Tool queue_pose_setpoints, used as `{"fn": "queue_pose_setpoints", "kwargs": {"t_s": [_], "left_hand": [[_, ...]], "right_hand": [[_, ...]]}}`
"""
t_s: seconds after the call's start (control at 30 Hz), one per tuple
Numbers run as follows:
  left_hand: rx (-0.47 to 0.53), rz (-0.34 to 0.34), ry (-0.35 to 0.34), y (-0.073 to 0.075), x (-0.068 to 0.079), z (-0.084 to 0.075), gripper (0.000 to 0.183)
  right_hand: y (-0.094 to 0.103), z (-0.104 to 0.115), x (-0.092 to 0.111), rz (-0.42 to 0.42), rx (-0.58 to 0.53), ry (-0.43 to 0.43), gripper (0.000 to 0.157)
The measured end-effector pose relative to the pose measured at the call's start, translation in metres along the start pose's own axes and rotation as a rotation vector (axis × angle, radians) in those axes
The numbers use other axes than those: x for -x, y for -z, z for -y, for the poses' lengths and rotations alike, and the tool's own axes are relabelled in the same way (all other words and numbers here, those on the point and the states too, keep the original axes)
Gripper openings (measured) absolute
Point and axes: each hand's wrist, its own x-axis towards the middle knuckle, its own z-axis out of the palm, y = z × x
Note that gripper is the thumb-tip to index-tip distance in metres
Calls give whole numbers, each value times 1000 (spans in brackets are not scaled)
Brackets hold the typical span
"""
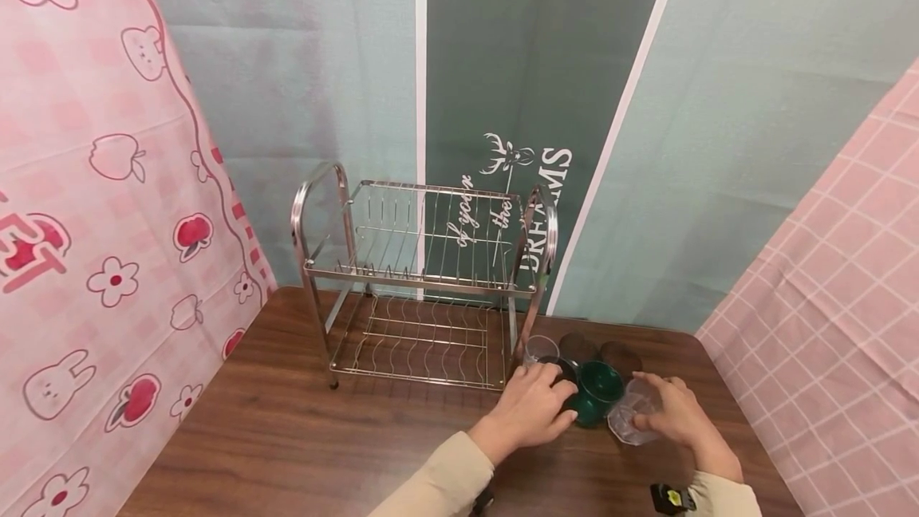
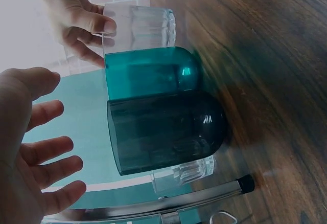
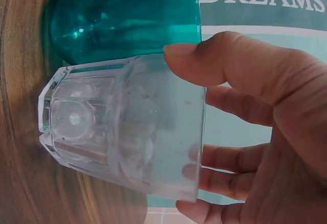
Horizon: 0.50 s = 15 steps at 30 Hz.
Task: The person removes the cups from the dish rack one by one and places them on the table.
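My right hand [image 1: 675, 415] holds a clear faceted glass [image 3: 122, 127] by its rim, thumb on the near side and fingers round the far side. The glass is upright at the right of a group of drinking glasses. Beside it stands a green glass [image 1: 601, 381]. A dark grey glass [image 2: 163, 132] stands left of the green one. My left hand [image 1: 530, 409] hovers by that dark glass, fingers spread and apart from it in the left wrist view. Another clear glass [image 1: 542, 348] is behind, close to the rack, partly hidden.
A two-tier metal dish rack [image 1: 424, 282] stands left of the glasses on the brown wooden table [image 1: 287, 437]. Brownish glasses [image 1: 621, 357] stand at the back of the group. Patterned cloths [image 1: 287, 102] hang behind and at both sides.
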Motion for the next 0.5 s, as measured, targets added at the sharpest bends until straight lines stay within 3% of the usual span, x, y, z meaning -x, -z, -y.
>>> {"fn": "queue_pose_setpoints", "kwargs": {"t_s": [0.5], "left_hand": [[9, 46, 12, -6, -7, -2, 34]], "right_hand": [[-9, -4, -10, 7, -24, -29, 70]]}}
